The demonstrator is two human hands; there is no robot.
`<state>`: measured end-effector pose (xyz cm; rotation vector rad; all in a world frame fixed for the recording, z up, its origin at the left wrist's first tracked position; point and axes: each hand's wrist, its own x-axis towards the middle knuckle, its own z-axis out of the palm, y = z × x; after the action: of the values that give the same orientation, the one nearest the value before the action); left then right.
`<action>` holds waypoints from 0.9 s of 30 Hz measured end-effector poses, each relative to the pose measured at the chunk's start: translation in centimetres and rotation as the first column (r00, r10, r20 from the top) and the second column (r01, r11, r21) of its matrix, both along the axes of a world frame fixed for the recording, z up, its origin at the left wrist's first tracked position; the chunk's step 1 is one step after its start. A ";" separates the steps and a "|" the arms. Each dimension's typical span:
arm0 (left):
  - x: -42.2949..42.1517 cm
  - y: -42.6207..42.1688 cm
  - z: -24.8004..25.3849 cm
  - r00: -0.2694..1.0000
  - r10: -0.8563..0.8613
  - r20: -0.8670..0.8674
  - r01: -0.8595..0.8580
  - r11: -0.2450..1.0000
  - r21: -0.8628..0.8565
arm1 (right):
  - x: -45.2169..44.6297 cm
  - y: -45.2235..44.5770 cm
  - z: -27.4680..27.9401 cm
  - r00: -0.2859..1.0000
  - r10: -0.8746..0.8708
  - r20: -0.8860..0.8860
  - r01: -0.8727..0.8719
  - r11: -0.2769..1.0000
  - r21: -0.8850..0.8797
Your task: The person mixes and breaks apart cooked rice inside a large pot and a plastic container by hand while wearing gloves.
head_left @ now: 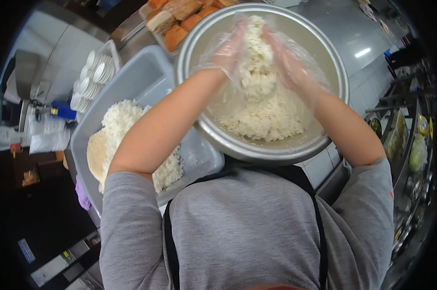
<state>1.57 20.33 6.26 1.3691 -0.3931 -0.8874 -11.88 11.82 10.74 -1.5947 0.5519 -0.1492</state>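
Note:
A large round metal pot (335,58) stands in front of my body with white rice (266,118) in it. Both of my hands wear loose clear plastic gloves and reach into the pot. My left hand (232,44) is at the left of a tall heap of rice and my right hand (282,53) is at its right, palms facing each other. The heap (257,60) lies between them, touching or nearly touching both. Their fingers look extended, though plastic and rice partly cover the fingertips.
Left of the pot, a grey-blue plastic tub (155,60) holds more white rice (124,116) and a round tan item (97,153). Behind stands a tray of bread pieces (179,24). Stacked white cups (95,72) sit at the far left, shelves with food at the right.

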 end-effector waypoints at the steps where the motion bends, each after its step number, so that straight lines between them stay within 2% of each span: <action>1: -1.1 0.7 1.3 0.979 0.083 0.187 -0.102 0.990 0.098 | -0.1 0.4 0.0 0.997 0.003 0.082 -0.004 1.000 0.007; 2: -1.5 1.3 2.5 0.930 0.102 0.353 -0.167 0.973 0.157 | -0.2 0.8 0.1 0.986 0.009 0.164 -0.011 1.000 0.014; 3: -1.9 2.0 3.7 0.854 0.111 0.508 -0.250 0.944 0.214 | 0.2 -0.1 -1.2 0.984 0.029 0.173 -0.005 0.990 -0.139; 4: -1.9 2.8 4.7 0.851 0.125 0.510 -0.264 0.941 0.210 | 0.5 0.0 -1.2 0.983 0.049 0.179 0.005 0.957 -0.290; 5: -2.1 3.7 5.6 0.866 0.112 0.488 -0.207 0.967 0.146 | 0.8 0.6 -1.2 0.982 0.060 0.180 -0.005 0.957 -0.290; 6: -2.3 4.4 6.5 0.879 0.092 0.468 -0.147 0.986 0.081 | 1.3 1.7 -0.3 0.974 -0.072 0.214 0.090 0.993 -0.072; 7: -2.4 5.5 7.5 0.802 0.178 0.570 -0.099 0.981 -0.166 | 1.9 2.8 0.7 0.945 -0.223 0.238 0.191 0.970 0.149; 8: -1.3 5.8 7.0 0.798 0.185 0.573 -0.106 0.980 -0.168 | 2.2 3.2 1.4 0.925 -0.286 0.250 0.232 0.946 0.226; 9: 0.5 5.6 5.8 0.486 0.215 0.847 -0.092 0.977 -0.194 | 2.4 3.9 2.0 0.920 -0.284 0.272 0.224 0.947 0.229; 10: 1.0 6.2 6.3 0.091 0.215 0.972 -0.070 0.975 -0.210 | 2.7 4.5 2.7 0.914 -0.275 0.300 0.213 0.951 0.223; 11: 1.3 7.1 6.7 -0.149 0.195 0.969 -0.107 0.971 -0.212 | 2.9 5.1 3.3 0.911 -0.250 0.327 0.192 0.961 0.202; 12: 0.0 8.4 9.1 -0.152 0.195 0.969 -0.112 0.971 -0.213 | 3.3 5.7 3.9 0.909 -0.220 0.354 0.165 0.970 0.178; 13: -1.7 9.8 12.0 0.413 0.239 0.879 -0.099 0.971 -0.218 | 3.6 6.4 4.4 0.908 -0.185 0.375 0.136 0.979 0.153; 14: -2.4 10.8 13.5 0.843 0.197 0.500 -0.090 0.969 -0.229 | 4.0 7.3 5.0 0.908 -0.143 0.394 0.099 0.986 0.131; 15: -0.4 10.9 11.9 0.927 0.134 0.351 0.007 0.928 -0.372 | 4.4 8.2 5.5 0.907 -0.095 0.409 0.057 0.993 0.106; 19: 1.2 16.1 13.3 0.950 0.186 0.252 -0.079 0.920 -0.383 | 6.2 12.7 6.3 0.896 0.132 0.423 -0.156 0.987 0.023; 21: 2.8 18.3 13.2 0.992 0.112 0.055 -0.088 0.943 -0.320 | 7.6 14.9 6.1 0.887 0.229 0.401 -0.247 0.969 -0.009; 22: 3.1 19.3 12.9 0.992 0.115 0.057 -0.091 0.942 -0.322 | 8.2 15.6 5.7 0.884 0.269 0.383 -0.289 0.957 -0.006; 24: 3.6 21.4 11.4 0.930 0.332 0.159 -0.328 0.943 -0.048 | 9.1 16.5 4.4 0.876 0.337 0.344 -0.375 0.926 0.048; 25: 6.0 22.6 9.3 0.945 0.318 0.072 -0.317 0.948 -0.032 | 9.5 16.7 3.6 0.869 0.371 0.329 -0.419 0.904 0.088; 26: 7.0 23.5 8.1 0.942 0.326 0.074 -0.324 0.945 -0.036 | 9.8 16.7 3.1 0.851 0.432 0.299 -0.494 0.852 0.174; 27: 7.8 24.2 7.1 0.952 0.306 -0.022 -0.306 0.952 0.025 | 9.3 15.9 3.1 0.810 0.509 0.291 -0.552 0.830 0.083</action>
<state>9.34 44.48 13.32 1.3917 -0.1447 -0.6527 -2.58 27.74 13.83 -1.4809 -0.1021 0.1130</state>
